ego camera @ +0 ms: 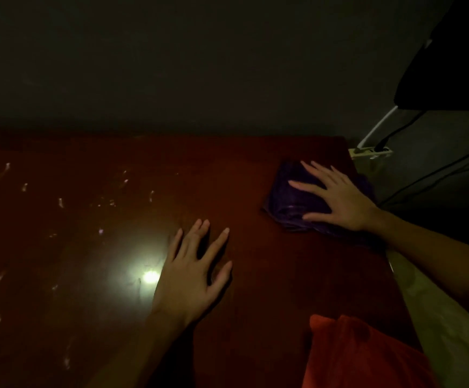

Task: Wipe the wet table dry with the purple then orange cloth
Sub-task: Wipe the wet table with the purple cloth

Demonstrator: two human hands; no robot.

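Dim grey wall across twelve o'clock, dark draped shape hanging at two o'clock, pale power strip on the floor below it, white cable and black cable plugged in, pale floor at four o'clock

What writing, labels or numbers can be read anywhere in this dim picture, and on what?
None can be read.
Purple cloth, under the right hand: no label visible.
Orange cloth: no label visible.
Table, with the left hand flat on it: no print.
Power strip: too small and dark to tell.
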